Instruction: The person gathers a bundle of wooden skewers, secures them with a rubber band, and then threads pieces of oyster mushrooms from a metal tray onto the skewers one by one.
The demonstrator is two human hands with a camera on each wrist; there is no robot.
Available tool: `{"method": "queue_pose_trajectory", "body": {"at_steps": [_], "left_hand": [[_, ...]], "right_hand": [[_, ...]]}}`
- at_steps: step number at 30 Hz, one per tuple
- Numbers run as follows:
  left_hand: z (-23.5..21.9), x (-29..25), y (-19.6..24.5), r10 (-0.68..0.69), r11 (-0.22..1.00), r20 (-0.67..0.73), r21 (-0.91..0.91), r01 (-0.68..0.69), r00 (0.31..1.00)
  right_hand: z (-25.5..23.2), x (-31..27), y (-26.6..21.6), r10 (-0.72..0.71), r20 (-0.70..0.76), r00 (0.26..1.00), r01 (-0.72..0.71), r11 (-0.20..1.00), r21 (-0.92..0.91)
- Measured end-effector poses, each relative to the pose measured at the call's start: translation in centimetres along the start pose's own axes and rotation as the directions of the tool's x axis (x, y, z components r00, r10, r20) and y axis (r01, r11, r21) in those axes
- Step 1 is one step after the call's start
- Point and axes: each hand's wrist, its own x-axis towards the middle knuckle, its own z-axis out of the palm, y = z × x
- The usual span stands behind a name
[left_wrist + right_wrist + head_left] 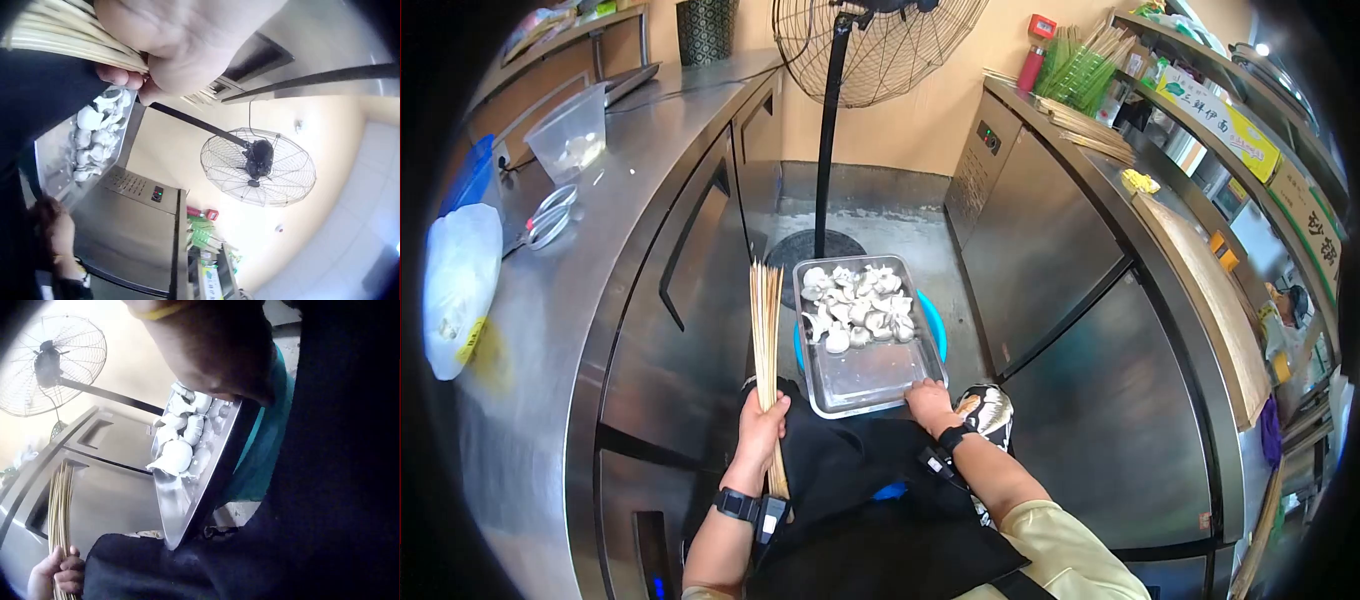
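Observation:
My left hand [762, 428] grips a bundle of thin wooden sticks [766, 330], which stands upright left of the tray; in the left wrist view the fingers curl round the sticks [69, 37]. A metal tray [870, 382] holds several white, pleated pieces [858, 312] toward its far end, its near end bare. My right hand [930, 402] rests at the tray's near right corner, its fingers over the rim. In the right wrist view that hand [206, 350] is dark against the tray [181, 515], and the fingertips are partly hidden.
A blue-green basin [932, 325] shows under the tray. Behind it stands a fan [837, 130] on a black pole. Steel counters flank both sides; the left one [615, 215] carries scissors [550, 218] and a clear tub [570, 135], the right one a wooden board [1200, 300] and sticks [1090, 132].

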Motion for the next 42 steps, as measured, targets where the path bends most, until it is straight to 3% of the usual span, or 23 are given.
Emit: {"method": "queue_pose_trajectory", "body": {"at_steps": [3,7,11,15,20,27,33,38,42], "left_hand": [[0.5,4.2,1.6,-0.102,0.959,0.204,-0.242,0.151,0.974],[1.7,11.3,0.7,-0.133,0.784,0.518,-0.466,0.409,0.845],[2.7,16.5,-0.1,-0.208,0.709,0.568,-0.474,0.523,0.796],[1.5,17.4,0.8,-0.147,0.753,0.614,-0.439,0.491,0.776],[1.4,15.8,1.1,-0.129,0.738,0.587,-0.481,0.473,0.799],[1.6,12.1,-2.0,-0.071,0.789,0.496,-0.503,0.352,0.866],[3.6,12.2,-4.0,-0.146,0.853,0.440,-0.398,0.338,0.886],[4.2,11.9,-3.0,-0.189,0.869,0.461,-0.332,0.366,0.867],[4.7,12.8,-4.5,-0.106,0.952,0.291,-0.248,0.181,0.951]], "right_hand": [[1.2,-0.1,-0.4,0.017,-0.022,1.000,-0.017,1.000,-0.004],[1.6,0.4,-0.5,0.104,0.022,0.994,-0.105,0.994,0.031],[1.2,2.1,-0.5,0.249,0.133,0.959,-0.259,0.963,0.067],[1.3,2.9,-0.6,0.306,0.178,0.935,-0.324,0.942,0.084],[1.8,2.3,-1.5,0.330,0.145,0.933,-0.339,0.940,0.044],[1.7,1.2,-2.8,0.227,0.093,0.969,-0.228,0.974,0.004],[1.6,1.0,-2.0,0.159,0.108,0.981,-0.176,0.970,0.169],[1.5,1.0,-3.0,0.224,0.069,0.972,-0.234,0.941,0.244],[0.9,1.3,-3.8,0.242,0.086,0.966,-0.255,0.948,0.193]]}}
